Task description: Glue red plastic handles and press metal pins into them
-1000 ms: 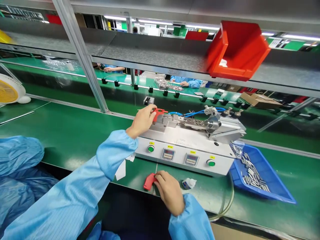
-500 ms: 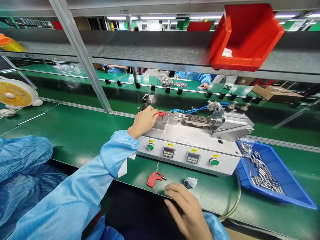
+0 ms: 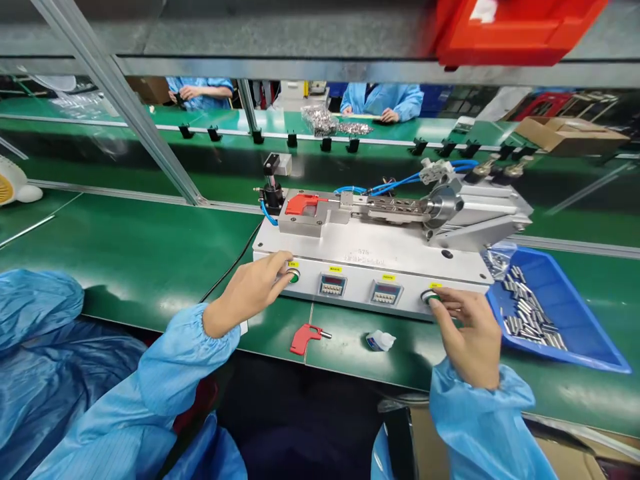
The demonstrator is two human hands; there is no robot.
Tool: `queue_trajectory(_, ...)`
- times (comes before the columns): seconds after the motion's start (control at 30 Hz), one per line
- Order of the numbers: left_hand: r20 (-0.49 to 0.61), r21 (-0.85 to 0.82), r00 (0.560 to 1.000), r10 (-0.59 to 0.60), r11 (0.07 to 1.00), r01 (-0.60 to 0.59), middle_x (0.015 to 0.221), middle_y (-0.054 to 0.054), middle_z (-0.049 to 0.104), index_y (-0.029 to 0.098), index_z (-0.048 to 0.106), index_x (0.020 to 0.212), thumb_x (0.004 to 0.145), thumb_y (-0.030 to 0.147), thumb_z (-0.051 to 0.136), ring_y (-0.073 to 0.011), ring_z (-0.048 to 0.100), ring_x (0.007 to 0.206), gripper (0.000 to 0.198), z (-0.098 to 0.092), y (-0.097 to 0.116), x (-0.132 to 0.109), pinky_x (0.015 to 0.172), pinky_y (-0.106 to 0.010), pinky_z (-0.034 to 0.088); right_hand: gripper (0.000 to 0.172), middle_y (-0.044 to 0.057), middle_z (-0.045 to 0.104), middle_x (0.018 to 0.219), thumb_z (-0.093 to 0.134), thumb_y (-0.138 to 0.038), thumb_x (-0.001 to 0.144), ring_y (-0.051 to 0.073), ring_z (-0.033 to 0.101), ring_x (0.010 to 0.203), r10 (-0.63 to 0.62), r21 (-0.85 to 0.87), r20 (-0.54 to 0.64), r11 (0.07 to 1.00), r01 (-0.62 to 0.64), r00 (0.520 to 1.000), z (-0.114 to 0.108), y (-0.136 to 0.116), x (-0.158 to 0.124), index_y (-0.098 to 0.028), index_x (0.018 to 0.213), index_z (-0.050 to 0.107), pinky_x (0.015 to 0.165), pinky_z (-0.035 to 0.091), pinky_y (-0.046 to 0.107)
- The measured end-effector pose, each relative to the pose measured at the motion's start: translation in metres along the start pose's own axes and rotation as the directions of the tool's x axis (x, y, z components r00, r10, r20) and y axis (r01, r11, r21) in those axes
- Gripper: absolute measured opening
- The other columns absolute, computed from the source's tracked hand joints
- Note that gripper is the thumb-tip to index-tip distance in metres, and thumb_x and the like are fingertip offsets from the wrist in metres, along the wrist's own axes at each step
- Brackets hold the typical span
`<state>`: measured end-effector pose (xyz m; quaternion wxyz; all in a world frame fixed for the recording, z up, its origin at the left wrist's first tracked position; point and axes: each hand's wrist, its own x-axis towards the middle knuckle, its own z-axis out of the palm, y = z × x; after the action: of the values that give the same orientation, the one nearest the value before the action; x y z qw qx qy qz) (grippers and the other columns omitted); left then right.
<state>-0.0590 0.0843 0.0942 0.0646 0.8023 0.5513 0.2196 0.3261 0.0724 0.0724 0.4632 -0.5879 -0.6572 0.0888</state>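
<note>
My left hand (image 3: 253,288) is at the green button (image 3: 294,275) on the left of the machine's front panel, thumb and forefinger apart around it. My right hand (image 3: 470,328) reaches the button (image 3: 429,297) at the right end, thumb and fingertips touching it and partly covering it. Neither hand holds anything. On top of the metal machine (image 3: 373,243), a red pistol-shaped plastic piece (image 3: 300,204) lies in the fixture block (image 3: 303,225), its thin rod pointing right into the clamp. A second red pistol-shaped piece (image 3: 303,339) with a metal tip lies on the green bench before the machine.
A small white bottle (image 3: 381,341) lies near the bench edge. The blue tray (image 3: 590,333) at right holds many metal tubes (image 3: 533,313). Overhead is a shelf with a red bin (image 3: 520,37). A sleeve (image 3: 40,300) rests at left; co-workers (image 3: 383,100) sit across.
My left hand has left the red piece in the fixture and come down to the left button. My right hand has moved right and up to the right button. The view has tilted down.
</note>
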Motion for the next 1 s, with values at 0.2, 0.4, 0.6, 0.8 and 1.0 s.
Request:
queue_trajectory(0.2,0.039,0.035,0.997,-0.063,0.997,0.062,0.091,-0.001,0.072,0.024,0.059,0.101,0.100,0.025,0.055,-0.0186,0.069,0.079,0.004,-0.001,0.006,0.002,0.062,-0.026,0.041,0.025,0.008,0.067,0.094,0.076,-0.049,0.092,0.024,0.069,0.074,0.033,0.042,-0.067,0.999,-0.030,0.997,0.004,-0.002,-0.002,-0.025,0.097,0.075,0.066,0.063,0.041)
queue_trajectory(0.4,-0.055,0.002,0.995,-0.085,0.996,0.085,0.080,0.002,0.068,0.024,0.059,0.099,0.097,0.023,0.060,-0.0175,0.064,0.071,0.002,0.004,0.008,0.003,0.059,-0.027,0.036,0.018,0.006,0.063,0.089,0.078,-0.042,0.090,0.021,0.065,0.068,-0.001,0.049,-0.120,0.999,0.007,0.993,0.014,0.008,0.000,-0.024,0.094,0.074,0.060,0.059,0.038)
queue_trajectory(0.6,-0.320,-0.218,0.941,-0.105,0.975,0.034,0.077,0.003,0.057,0.021,0.057,0.104,0.102,0.027,0.056,-0.0132,0.056,0.064,0.006,0.039,0.010,-0.041,0.065,-0.025,0.046,0.013,0.010,0.068,0.103,0.073,-0.025,0.095,0.021,0.068,0.078,-0.118,0.002,-0.197,0.993,0.121,0.973,0.016,-0.013,-0.027,-0.023,0.108,0.076,0.065,0.059,0.036)
queue_trajectory(0.8,0.053,-0.195,0.999,-0.010,0.981,0.020,0.121,-0.011,0.065,0.019,0.056,0.133,0.098,0.036,0.068,-0.0252,0.070,0.101,0.040,0.078,0.038,-0.090,0.083,-0.035,0.059,0.026,0.005,0.073,0.092,0.071,-0.003,0.091,0.020,0.070,0.080,-0.279,0.125,-0.125,0.948,0.294,0.952,0.011,-0.072,-0.092,-0.022,0.107,0.075,0.072,0.057,0.033)
queue_trajectory(1.0,0.201,-0.303,0.978,-0.061,0.945,0.121,0.116,-0.009,0.065,0.021,0.068,0.118,0.097,0.028,0.063,-0.0232,0.071,0.094,0.023,0.088,0.036,-0.075,0.078,-0.034,0.061,0.010,0.005,0.070,0.084,0.064,-0.015,0.101,0.019,0.068,0.072,-0.154,0.451,0.360,0.892,-0.027,0.920,0.041,-0.100,-0.128,-0.022,0.102,0.071,0.065,0.057,0.033)
